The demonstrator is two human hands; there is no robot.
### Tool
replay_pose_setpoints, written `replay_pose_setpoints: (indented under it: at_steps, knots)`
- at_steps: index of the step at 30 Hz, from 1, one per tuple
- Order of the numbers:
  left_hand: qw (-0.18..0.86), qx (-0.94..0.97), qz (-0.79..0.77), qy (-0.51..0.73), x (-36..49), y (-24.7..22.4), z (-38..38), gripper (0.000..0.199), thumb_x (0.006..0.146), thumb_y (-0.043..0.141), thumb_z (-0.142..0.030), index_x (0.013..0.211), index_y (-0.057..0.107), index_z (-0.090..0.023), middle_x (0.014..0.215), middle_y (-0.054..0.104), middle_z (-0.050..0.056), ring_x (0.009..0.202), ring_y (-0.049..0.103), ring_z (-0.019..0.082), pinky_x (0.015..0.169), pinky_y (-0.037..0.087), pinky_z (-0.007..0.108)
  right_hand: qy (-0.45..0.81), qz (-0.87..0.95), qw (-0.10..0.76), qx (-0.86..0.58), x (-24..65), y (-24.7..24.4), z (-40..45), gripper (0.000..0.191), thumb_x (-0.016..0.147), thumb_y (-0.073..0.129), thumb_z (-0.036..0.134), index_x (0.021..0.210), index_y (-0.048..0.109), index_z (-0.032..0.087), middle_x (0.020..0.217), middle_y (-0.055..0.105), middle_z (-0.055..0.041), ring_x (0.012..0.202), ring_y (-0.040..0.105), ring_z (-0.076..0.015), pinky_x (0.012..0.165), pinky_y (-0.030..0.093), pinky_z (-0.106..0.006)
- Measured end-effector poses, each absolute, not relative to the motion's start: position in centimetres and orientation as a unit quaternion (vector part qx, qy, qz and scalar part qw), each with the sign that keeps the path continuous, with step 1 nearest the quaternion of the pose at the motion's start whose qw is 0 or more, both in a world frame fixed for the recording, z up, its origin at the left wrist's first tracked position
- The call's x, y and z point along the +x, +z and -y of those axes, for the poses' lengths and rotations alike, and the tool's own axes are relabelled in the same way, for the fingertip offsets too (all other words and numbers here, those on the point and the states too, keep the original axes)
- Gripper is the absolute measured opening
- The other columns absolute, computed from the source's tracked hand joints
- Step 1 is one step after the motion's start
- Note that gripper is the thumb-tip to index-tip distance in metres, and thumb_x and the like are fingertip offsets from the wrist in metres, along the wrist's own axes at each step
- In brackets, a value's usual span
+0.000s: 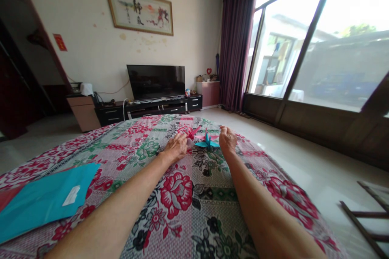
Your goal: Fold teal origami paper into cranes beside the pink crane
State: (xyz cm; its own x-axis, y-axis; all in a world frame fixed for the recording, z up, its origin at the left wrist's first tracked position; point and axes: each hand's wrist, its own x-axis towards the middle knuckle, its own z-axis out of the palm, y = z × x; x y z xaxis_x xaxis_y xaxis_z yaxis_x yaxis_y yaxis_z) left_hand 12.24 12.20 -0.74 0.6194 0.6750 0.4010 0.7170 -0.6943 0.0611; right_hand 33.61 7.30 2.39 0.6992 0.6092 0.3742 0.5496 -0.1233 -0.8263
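Observation:
A red folded paper bird [192, 132] is at the fingertips of my left hand [177, 147], whose fingers are closed on it. A blue folded paper bird [208, 141] stands on the flowered tablecloth [179, 194] between my two hands. Just right of the blue bird is my right hand [227, 139], its fingers curled together; what they hold, if anything, is too small to tell. Some pink-red paper shows behind the blue bird.
Blue paper sheets [45, 198] with a small white piece [71, 195] and red paper under them lie at the left of the round table. Beyond it are a television [156, 82] and low black cabinets [112, 115]. A dark wooden frame stands at lower right.

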Motion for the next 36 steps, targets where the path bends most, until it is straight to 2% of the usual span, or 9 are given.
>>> replay_pose_setpoints:
  at_steps: [2,6,13,24,36]
  knots:
    - [0.063,-0.894,0.401,-0.189,12.2,-0.2,-11.9,0.030,0.083,0.044,-0.024,0.110,0.055,-0.020,0.133,0.045,0.007,0.129,0.030,0.025,0.104,0.029,0.043,0.031,0.387,0.537,-0.749,33.6,2.4,-7.2,0.043,0.084,0.028,0.029,0.100,0.067,0.017,0.098,0.065,-0.0095,0.094,0.053,-0.0204,0.079,0.035,-0.027]
    - [0.065,-0.895,0.407,-0.173,12.7,0.7,-11.5,0.030,0.082,0.043,-0.023,0.109,0.056,-0.021,0.131,0.048,0.007,0.126,0.034,0.025,0.103,0.030,0.044,0.034,0.386,0.535,-0.751,33.6,2.4,-7.1,0.043,0.084,0.028,0.031,0.098,0.067,0.017,0.097,0.065,-0.0089,0.092,0.053,-0.0198,0.078,0.035,-0.026]
    - [0.072,-0.898,0.404,-0.157,13.4,0.9,-11.4,0.026,0.082,0.043,-0.022,0.104,0.057,-0.019,0.129,0.049,0.007,0.125,0.034,0.023,0.104,0.029,0.039,0.034,0.393,0.530,-0.751,33.5,2.0,-7.3,0.044,0.085,0.028,0.031,0.097,0.068,0.017,0.096,0.066,-0.0098,0.091,0.054,-0.0204,0.078,0.035,-0.027]
    - [0.072,-0.913,0.384,-0.117,14.0,1.8,-10.8,0.029,0.082,0.041,-0.020,0.107,0.057,-0.019,0.134,0.046,0.007,0.128,0.032,0.027,0.102,0.033,0.044,0.048,0.397,0.529,-0.748,33.4,1.8,-7.2,0.044,0.086,0.028,0.030,0.098,0.067,0.016,0.098,0.066,-0.0103,0.092,0.054,-0.0202,0.081,0.036,-0.027]
    - [0.102,-0.913,0.383,-0.094,13.6,2.1,-11.0,0.027,0.081,0.041,-0.020,0.101,0.059,-0.015,0.127,0.050,0.009,0.122,0.038,0.028,0.101,0.033,0.040,0.086,0.432,0.529,-0.726,32.9,1.6,-7.1,0.043,0.083,0.030,0.036,0.089,0.068,0.017,0.085,0.067,-0.0076,0.081,0.056,-0.0196,0.072,0.038,-0.027]
